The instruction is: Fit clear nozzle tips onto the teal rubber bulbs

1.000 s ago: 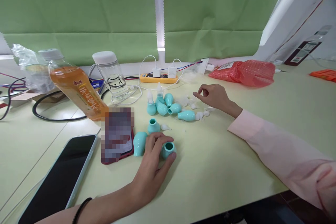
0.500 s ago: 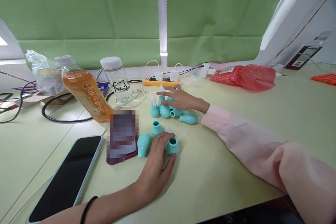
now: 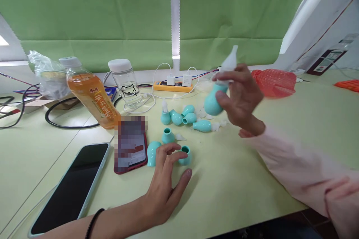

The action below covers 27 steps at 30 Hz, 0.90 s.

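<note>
My right hand (image 3: 242,99) is closed round the neck of a teal bulb syringe (image 3: 214,102), held above the table with its white tip (image 3: 230,59) pointing up. My left hand (image 3: 168,179) is open, fingers spread and bent over the tabletop. Its fingertips are at an open-mouthed teal bulb (image 3: 185,158); I cannot tell whether they touch it. Just left of those fingers is another teal bulb (image 3: 153,153), and beyond them an upright teal bulb (image 3: 168,136) beside a loose white tip (image 3: 180,137). Farther back lie several more bulbs, including an upright bulb with a white tip (image 3: 165,117).
Two phones, one dark-screened phone (image 3: 74,186) and one red-cased phone (image 3: 115,166), lie on the left. Behind them are an orange drink bottle (image 3: 92,95) and a clear white-lidded bottle (image 3: 127,86). An orange power strip (image 3: 159,87) and red bubble wrap (image 3: 276,84) sit at the back.
My right hand has lifted a white-tipped bulb syringe from the cluster and carried it up and right. My left hand has loosened and spread its fingers at the front bulb.
</note>
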{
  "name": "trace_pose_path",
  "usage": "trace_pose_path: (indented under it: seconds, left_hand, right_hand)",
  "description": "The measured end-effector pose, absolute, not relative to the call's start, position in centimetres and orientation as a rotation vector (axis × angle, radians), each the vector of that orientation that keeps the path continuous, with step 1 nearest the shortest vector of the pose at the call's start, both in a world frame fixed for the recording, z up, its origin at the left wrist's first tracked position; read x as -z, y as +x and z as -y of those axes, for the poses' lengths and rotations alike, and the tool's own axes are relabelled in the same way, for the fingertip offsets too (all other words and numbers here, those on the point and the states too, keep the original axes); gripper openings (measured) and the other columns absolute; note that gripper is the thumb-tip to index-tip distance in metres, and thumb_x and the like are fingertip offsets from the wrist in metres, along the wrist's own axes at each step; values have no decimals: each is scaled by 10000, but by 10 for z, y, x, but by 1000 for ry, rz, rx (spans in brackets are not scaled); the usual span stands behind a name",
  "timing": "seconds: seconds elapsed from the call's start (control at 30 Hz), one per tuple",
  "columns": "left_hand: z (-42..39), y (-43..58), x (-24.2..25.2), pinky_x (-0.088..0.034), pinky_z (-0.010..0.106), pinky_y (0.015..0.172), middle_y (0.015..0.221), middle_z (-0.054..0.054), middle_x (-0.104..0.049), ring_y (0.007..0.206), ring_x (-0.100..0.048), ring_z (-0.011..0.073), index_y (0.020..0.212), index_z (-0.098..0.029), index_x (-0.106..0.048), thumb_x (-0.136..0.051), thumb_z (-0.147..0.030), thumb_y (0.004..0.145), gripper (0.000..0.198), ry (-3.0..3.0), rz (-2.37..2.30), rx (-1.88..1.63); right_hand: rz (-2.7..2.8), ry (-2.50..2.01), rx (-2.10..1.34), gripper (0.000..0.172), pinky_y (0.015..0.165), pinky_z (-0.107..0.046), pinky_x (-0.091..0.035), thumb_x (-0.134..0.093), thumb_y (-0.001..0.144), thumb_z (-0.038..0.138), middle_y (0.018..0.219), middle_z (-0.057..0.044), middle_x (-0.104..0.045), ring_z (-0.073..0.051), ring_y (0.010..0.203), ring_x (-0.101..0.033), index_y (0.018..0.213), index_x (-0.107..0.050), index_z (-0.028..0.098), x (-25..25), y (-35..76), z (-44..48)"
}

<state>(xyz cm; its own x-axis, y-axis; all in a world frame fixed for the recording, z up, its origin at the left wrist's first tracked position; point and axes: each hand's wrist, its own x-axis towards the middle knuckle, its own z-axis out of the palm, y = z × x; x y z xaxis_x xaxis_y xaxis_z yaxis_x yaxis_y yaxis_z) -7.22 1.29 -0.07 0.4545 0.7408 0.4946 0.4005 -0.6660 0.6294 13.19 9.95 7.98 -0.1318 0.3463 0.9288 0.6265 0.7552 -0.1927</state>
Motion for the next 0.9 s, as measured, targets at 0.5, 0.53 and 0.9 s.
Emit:
trace_pose_path:
  seconds: [0.5,0.53,0.9]
  left_hand:
    - [-20,-70,0,-299,234,476,545,1,-390,525,-358,112,607,-169,-395,-265,-194,856,282,2363,-739,-933]
    - [-21,-70,1,-295,231,471,537,-2,-383,516,-352,107,593,-168,-389,-273,-188,856,288,2372,-748,-924]
    - [-20,-70,-1,-324,231,486,553,8,-410,504,-365,106,620,-158,-400,-233,-147,858,291,2455,-560,-710]
  right_hand:
    - [2568,-637,-763,256,669,-250,-414,-408,634,86,887,-60,-520,-118,718,-492,866,-483,166,-30,118,-19]
    - [2528,-735,-772,242,650,-253,-417,-435,640,120,855,-62,-528,-123,703,-488,878,-452,159,-29,116,-17]
    - [2707,-638,-842,208,565,-196,-364,-470,782,345,676,11,-534,-86,595,-480,877,-478,160,-25,117,-24]
